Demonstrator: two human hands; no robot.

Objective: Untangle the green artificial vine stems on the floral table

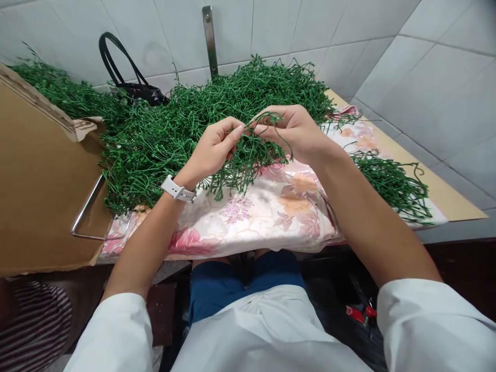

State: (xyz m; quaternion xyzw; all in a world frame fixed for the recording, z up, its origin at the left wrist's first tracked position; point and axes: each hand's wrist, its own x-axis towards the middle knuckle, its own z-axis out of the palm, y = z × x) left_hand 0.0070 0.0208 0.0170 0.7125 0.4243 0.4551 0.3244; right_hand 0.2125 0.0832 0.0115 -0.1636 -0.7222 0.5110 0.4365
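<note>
L hand & R hand both pinch green sprig, centre frame, over floral cloth; best keep grips close, tease strands gently off pile

Green sprigs hide the black handbag's body.

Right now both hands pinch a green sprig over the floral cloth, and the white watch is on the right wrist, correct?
Not quite. The head view shows the watch on the left wrist, not the right. The rest holds: the left hand and the right hand both pinch a green sprig over the floral cloth.
</note>
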